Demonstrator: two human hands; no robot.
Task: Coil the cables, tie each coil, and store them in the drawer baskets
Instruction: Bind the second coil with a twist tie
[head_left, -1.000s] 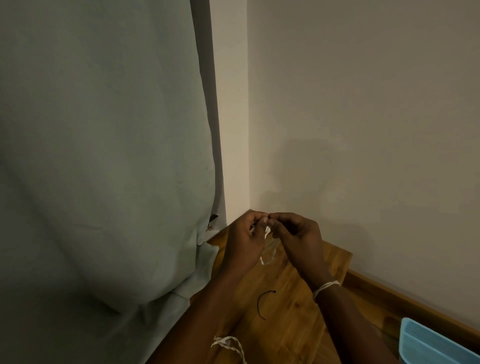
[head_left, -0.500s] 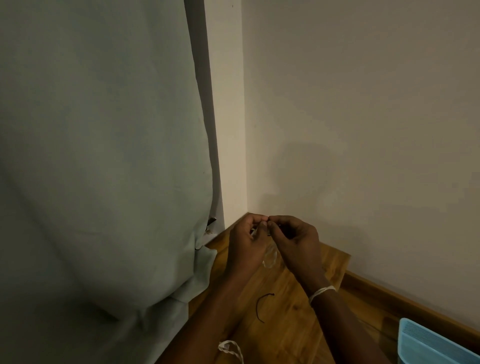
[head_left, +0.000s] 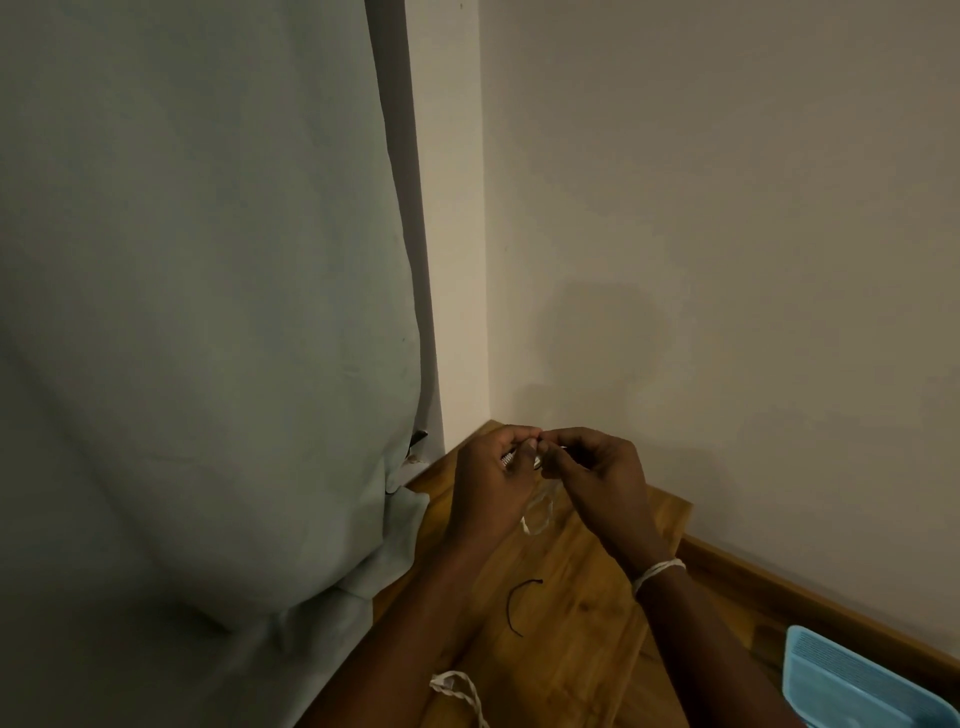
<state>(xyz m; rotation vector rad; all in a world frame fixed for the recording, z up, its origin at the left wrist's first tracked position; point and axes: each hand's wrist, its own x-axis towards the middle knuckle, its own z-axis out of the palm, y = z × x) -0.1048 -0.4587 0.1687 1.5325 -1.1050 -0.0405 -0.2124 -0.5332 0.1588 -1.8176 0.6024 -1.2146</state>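
I see both hands raised over the far corner of the table (head_left: 582, 613), fingertips meeting. The left hand (head_left: 493, 478) has its fingers curled, and a short ribbed white piece pokes out between thumb and fingers; its grip is closed on a thin white cable (head_left: 537, 514). The right hand (head_left: 597, 473) faces it, fingers curled in and pinching the same cable right where the two hands touch. From that meeting point a small loop of the cable hangs down toward the table, pale and half see-through in this dim light, so I cannot count its turns or tell whether it touches the wood. The fingertips hide the spot they are working on.

A white band (head_left: 657, 571) wraps the right wrist. On the table, nearer me than the hands, lies a short black tie (head_left: 522, 605), curved and apart from everything else. At the table's near edge a twisted white cord (head_left: 460, 693) runs out of the bottom of the picture, partly behind the left forearm; I cannot see where it ends.

Left of the table hangs a large grey-green curtain (head_left: 208, 312), its hem bunched against the table's left edge. Something small and dark shows at the curtain's edge by the table corner, too small to make out. Right of the table, a blue basket (head_left: 852, 675) is cut off by the corner of the frame; only a slatted wall and rim show. A wooden skirting (head_left: 779, 587) runs behind the table along the wall (head_left: 727, 208).
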